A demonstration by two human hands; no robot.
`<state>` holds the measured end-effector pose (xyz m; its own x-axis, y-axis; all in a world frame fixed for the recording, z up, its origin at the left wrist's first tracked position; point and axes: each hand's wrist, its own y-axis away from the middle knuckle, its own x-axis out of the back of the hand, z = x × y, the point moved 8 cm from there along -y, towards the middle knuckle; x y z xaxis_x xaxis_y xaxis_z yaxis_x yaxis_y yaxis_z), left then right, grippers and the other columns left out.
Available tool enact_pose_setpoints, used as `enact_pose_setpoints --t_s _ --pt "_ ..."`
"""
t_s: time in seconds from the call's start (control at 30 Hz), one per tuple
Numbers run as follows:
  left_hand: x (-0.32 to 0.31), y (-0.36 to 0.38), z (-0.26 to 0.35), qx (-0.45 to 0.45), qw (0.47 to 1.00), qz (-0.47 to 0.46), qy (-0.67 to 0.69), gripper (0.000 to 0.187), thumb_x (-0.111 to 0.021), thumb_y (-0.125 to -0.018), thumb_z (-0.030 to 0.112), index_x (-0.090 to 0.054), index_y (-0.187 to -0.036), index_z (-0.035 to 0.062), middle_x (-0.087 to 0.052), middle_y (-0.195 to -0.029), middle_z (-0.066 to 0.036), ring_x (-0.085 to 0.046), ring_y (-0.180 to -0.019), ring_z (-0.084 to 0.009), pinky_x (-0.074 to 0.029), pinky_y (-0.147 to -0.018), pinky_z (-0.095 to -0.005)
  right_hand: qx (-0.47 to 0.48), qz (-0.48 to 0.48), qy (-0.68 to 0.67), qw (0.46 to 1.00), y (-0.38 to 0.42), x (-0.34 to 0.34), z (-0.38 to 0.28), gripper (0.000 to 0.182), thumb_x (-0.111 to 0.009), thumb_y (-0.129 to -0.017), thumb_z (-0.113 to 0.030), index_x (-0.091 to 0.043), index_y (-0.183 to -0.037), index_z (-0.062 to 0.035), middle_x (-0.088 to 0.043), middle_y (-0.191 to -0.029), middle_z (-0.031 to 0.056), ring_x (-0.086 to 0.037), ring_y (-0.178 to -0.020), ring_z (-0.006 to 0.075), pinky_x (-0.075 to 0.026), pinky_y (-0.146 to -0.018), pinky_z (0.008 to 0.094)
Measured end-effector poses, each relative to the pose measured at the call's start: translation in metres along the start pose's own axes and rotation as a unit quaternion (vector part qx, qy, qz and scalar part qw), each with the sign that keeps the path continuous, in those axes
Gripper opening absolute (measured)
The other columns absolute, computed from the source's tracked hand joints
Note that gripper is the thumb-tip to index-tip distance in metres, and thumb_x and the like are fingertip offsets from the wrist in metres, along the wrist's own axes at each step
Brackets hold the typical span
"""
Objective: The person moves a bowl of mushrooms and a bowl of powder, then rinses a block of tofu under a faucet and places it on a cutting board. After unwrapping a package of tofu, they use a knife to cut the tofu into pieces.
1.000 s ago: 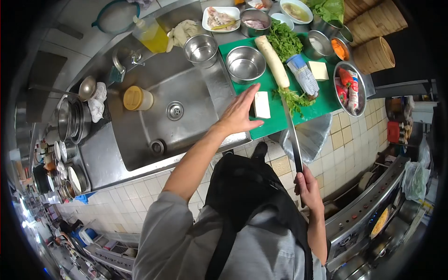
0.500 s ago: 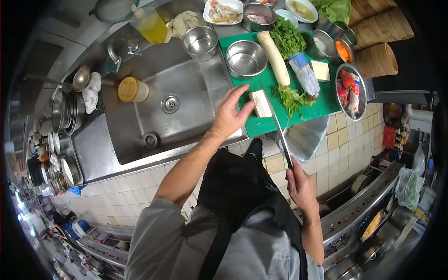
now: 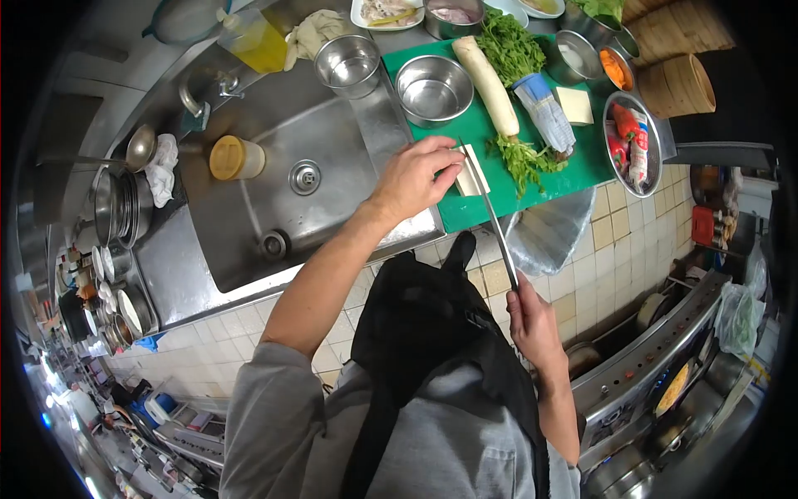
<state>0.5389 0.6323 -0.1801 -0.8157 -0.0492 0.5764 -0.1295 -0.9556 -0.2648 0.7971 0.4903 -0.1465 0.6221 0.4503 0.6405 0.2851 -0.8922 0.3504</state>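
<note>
My right hand (image 3: 538, 327) is closed round the handle of a long kitchen knife (image 3: 499, 233). The blade reaches up and left, with its tip part lying over a white tofu block (image 3: 470, 180). That block rests near the front edge of the green cutting board (image 3: 474, 214). Curled fingers of my left hand (image 3: 418, 177) press on the block's left side, close to the blade. Behind the block stands an empty steel bowl (image 3: 434, 90). A second pale block (image 3: 574, 106) lies at the board's right.
A white radish (image 3: 487, 83), leafy herbs (image 3: 511, 50) and a blue-banded bundle (image 3: 544, 116) lie on the board. To the left is the sink (image 3: 249, 208) with a yellow-lidded tub (image 3: 237, 158). A colander with red peppers (image 3: 625, 122) sits right; a plastic bag (image 3: 549, 233) hangs below.
My left hand has gone from spread fingers beside the tofu block to curled fingers against it. The blade now lies across the block's top instead of along its right side.
</note>
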Motion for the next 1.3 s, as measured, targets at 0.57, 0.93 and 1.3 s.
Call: enact_pose_setpoints --t_s 0.57,0.93,1.3 --pt "0.003 -0.005 0.004 -0.021 0.999 -0.024 -0.020 0.019 -0.076 -0.093 0.019 -0.079 -0.109 0.0074 -0.074 -0.118 -0.010 -0.074 -0.098 -0.0310 -0.060 -0.087 -0.0404 0.018 0.022 -0.016 0.999 0.005 -0.008 -0.004 0.039 -0.060 -0.108 -0.013 -0.055 -0.145 -0.0025 -0.066 -0.080 0.0204 -0.067 -0.072 0.0359 -0.053 -0.068 0.0428" --pt "0.020 -0.020 0.012 -0.082 0.990 -0.060 -0.094 0.028 -0.076 -0.091 0.016 -0.075 -0.118 0.0088 -0.071 -0.126 -0.010 -0.073 -0.100 -0.0304 -0.060 -0.088 -0.0418 0.017 0.036 0.000 0.999 0.003 -0.009 -0.007 0.039 -0.062 -0.104 -0.008 -0.056 -0.142 -0.0019 -0.069 -0.094 0.0307 -0.068 -0.087 0.0512 -0.053 -0.074 0.0530" --pt "-0.047 -0.038 0.060 -0.311 0.846 -0.341 -0.267 0.066 -0.086 -0.077 0.014 -0.061 -0.138 0.0113 -0.064 -0.140 -0.008 -0.056 -0.138 -0.0293 -0.042 -0.118 -0.0436 0.045 0.058 0.018 0.997 0.001 -0.012 -0.002 0.040 -0.062 -0.102 -0.005 -0.053 -0.141 -0.0017 -0.069 -0.096 0.0312 -0.068 -0.088 0.0518 -0.054 -0.074 0.0552"
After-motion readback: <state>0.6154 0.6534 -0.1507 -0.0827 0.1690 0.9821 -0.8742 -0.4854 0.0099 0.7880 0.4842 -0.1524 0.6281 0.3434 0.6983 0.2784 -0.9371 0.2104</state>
